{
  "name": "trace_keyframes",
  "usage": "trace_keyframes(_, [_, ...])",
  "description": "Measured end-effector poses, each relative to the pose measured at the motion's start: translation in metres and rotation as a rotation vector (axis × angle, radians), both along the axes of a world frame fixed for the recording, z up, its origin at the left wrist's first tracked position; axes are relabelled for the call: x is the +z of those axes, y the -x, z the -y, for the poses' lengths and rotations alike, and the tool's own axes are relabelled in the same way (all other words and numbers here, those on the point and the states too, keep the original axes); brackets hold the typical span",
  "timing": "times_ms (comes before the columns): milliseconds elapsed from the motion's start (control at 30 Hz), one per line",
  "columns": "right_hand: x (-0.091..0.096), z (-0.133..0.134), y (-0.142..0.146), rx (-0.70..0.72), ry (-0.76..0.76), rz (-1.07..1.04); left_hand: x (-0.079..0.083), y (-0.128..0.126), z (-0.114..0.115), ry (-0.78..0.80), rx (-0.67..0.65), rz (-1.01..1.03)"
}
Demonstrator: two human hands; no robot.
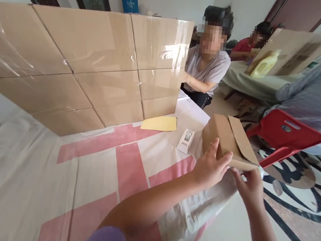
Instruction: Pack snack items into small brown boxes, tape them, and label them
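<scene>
At the right corner of the table, a brown cardboard box (220, 131) is tilted, with a flap on its right side standing a little loose. My left hand (212, 165) grips its near left side, thumb and fingers pressed against the cardboard. Under the near right edge, my right hand (247, 182) holds the same box, its fingers partly hidden behind it. Just left of the box stands a small white carton (185, 140) with a dark printed picture. A flat yellow piece of card (159, 123) lies farther back, against the cardboard wall.
A wall of taped cardboard boxes (105, 68) stands across the back left of the cloth-covered table (96, 175). Behind it sits a person (208, 68). To the right are a red plastic chair (289, 131) with someone on it, and another table holding a yellow bottle (265, 64).
</scene>
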State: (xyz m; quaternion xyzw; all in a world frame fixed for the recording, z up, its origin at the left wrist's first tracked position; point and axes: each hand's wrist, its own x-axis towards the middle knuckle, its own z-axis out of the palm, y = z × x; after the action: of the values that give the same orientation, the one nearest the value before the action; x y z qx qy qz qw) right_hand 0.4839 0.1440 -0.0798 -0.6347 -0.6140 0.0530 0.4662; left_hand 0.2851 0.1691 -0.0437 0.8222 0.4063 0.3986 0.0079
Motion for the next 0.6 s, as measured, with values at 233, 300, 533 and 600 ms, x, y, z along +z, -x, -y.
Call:
trace_keyframes(233, [-0.018,-0.085,0.02,-0.092,0.079,-0.091,0.031,-0.021,-0.099,0.043,0.199,-0.246])
trace_keyframes(300, [-0.025,-0.087,0.022,-0.081,0.102,-0.088,0.036,-0.026,-0.123,0.025,0.249,-0.258])
trace_keyframes(533, [-0.022,-0.08,0.019,-0.063,0.124,-0.099,0.041,-0.03,-0.19,-0.024,0.382,-0.304])
trace_keyframes(600, [-0.02,-0.079,0.02,-0.099,0.136,-0.114,0.045,-0.029,-0.205,0.007,0.449,-0.307])
